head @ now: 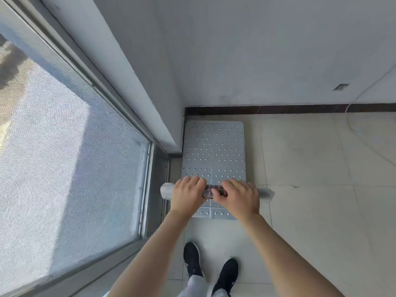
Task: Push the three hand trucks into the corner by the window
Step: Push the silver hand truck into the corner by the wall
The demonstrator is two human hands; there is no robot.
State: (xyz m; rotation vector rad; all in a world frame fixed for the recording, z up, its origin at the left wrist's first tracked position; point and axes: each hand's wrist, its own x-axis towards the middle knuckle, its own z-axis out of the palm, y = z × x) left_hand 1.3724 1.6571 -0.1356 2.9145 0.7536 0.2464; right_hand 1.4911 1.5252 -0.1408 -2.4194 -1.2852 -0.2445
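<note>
One hand truck [214, 146] with a studded grey metal deck stands on the floor, its far end close to the dark skirting of the corner and its left side along the wall under the window [64, 136]. Its handle bar [214, 190] runs across just below me, wrapped in pale plastic at both ends. My left hand [187, 195] and my right hand [237, 197] are both closed on that bar, side by side near its middle. No other hand truck is in view.
A white wall [267, 50] with a dark skirting board [278, 109] closes the far side. Beige tiled floor [321, 189] stretches to the right of the truck. My two black shoes [212, 271] stand behind the truck.
</note>
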